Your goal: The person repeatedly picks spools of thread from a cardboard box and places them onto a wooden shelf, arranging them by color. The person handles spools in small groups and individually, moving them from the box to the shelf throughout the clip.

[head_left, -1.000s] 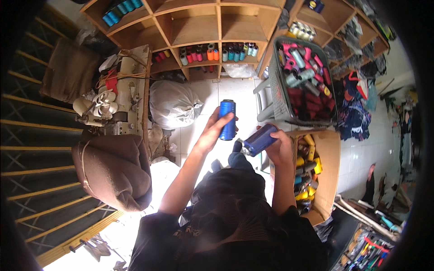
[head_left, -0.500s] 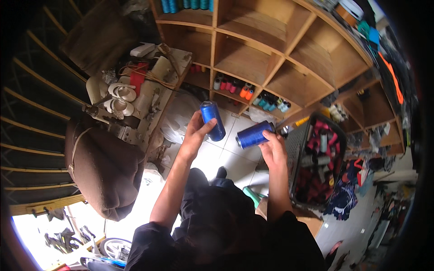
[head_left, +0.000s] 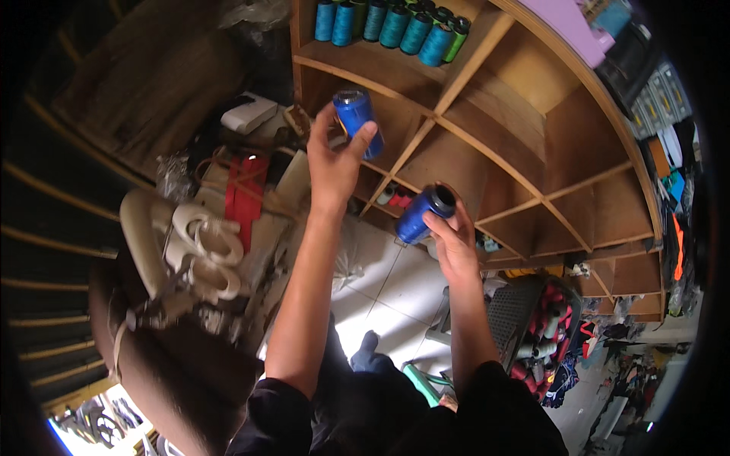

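Note:
My left hand (head_left: 338, 163) is wrapped round a blue thread spool (head_left: 357, 121), raised in front of the wooden shelf and tilted slightly. In my right hand (head_left: 455, 242) is a second blue thread spool (head_left: 417, 218), lower and to the right, its dark open end facing up. The two spools are apart. Beyond them stands the wooden cubby shelf (head_left: 433, 120). One of its far compartments holds several teal thread spools (head_left: 394, 27) and green ones behind. Some pink spools (head_left: 397, 197) sit in a lower compartment, partly hidden by my hands.
At left, a sewing machine (head_left: 141, 235) stands on a cluttered table, with a red strip (head_left: 245, 201) nearby. A dark crate (head_left: 506, 319) of pink and grey spools is on the tiled floor (head_left: 395, 289) at right. A brown cloth (head_left: 175, 380) hangs at lower left.
Both hands have moved up and forward with their spools, the left one further. The view has shifted, bringing the teal spools and the shelf nearer.

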`<state>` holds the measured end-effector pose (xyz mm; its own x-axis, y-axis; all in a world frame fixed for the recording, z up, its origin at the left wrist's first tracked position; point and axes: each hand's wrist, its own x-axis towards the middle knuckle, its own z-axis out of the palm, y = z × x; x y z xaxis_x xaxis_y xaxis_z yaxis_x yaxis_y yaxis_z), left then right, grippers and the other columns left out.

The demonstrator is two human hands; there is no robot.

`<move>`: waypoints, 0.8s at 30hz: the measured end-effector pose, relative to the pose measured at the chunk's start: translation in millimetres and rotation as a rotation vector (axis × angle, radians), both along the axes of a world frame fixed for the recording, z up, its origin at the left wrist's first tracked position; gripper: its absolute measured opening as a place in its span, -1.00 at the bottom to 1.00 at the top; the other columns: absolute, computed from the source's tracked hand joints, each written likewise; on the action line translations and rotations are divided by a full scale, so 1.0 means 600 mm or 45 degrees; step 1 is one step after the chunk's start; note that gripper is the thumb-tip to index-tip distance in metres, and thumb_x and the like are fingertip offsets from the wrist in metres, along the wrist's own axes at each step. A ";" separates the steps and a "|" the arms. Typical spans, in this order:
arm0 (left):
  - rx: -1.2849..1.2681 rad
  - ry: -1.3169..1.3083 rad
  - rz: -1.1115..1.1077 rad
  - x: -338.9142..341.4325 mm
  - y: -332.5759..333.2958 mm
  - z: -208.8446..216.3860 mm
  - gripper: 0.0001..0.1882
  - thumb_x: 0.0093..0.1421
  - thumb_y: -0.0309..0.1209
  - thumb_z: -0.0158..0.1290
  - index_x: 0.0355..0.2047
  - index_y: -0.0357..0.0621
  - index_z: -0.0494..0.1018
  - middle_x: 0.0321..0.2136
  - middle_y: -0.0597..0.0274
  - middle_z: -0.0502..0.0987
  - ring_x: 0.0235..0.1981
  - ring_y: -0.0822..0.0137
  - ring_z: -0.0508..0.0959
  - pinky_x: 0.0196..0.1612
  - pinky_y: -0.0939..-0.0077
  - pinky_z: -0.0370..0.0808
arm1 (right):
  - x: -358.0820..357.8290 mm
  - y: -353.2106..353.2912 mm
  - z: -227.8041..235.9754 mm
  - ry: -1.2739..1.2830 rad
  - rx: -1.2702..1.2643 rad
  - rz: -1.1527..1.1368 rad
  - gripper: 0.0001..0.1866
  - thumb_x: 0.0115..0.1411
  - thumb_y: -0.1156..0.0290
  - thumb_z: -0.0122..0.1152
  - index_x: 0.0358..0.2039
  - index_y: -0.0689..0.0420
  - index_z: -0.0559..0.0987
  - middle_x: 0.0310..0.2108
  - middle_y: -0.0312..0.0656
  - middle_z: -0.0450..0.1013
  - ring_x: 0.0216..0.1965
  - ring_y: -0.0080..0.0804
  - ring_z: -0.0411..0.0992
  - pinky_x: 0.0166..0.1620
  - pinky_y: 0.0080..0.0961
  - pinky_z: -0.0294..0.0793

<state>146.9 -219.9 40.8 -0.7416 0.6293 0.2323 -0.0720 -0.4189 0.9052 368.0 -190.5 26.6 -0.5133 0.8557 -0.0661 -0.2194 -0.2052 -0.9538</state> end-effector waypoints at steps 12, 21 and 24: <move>-0.046 0.567 0.313 -0.227 0.316 -0.034 -0.41 0.09 -0.27 0.35 0.06 -0.18 0.37 -0.09 -0.12 0.55 -0.12 -0.05 0.51 -0.01 0.12 0.46 | -0.291 0.232 0.071 -0.014 0.643 -0.406 -0.41 0.13 0.48 0.47 0.10 0.33 0.37 -0.03 -0.09 0.48 -0.04 -0.47 0.49 0.06 -0.52 0.48; -0.135 1.045 0.658 -0.225 0.371 -0.055 -0.50 0.07 -0.32 0.34 -0.05 -0.24 0.41 -0.15 -0.04 0.49 -0.16 -0.09 0.50 0.01 0.09 0.42 | -0.384 0.383 0.059 -0.053 0.837 -0.594 -0.29 0.01 0.42 0.58 0.10 0.33 0.38 -0.07 -0.12 0.49 -0.10 -0.44 0.52 -0.06 -0.55 0.56; -0.294 1.017 0.638 -0.221 0.360 -0.048 -0.60 0.06 -0.34 0.33 -0.17 -0.19 0.42 -0.17 0.02 0.49 -0.16 -0.05 0.49 0.02 0.10 0.39 | -0.409 0.411 0.046 -0.124 0.878 -0.599 -0.25 -0.01 0.42 0.59 0.13 0.33 0.37 -0.08 -0.12 0.49 -0.12 -0.45 0.52 -0.08 -0.50 0.58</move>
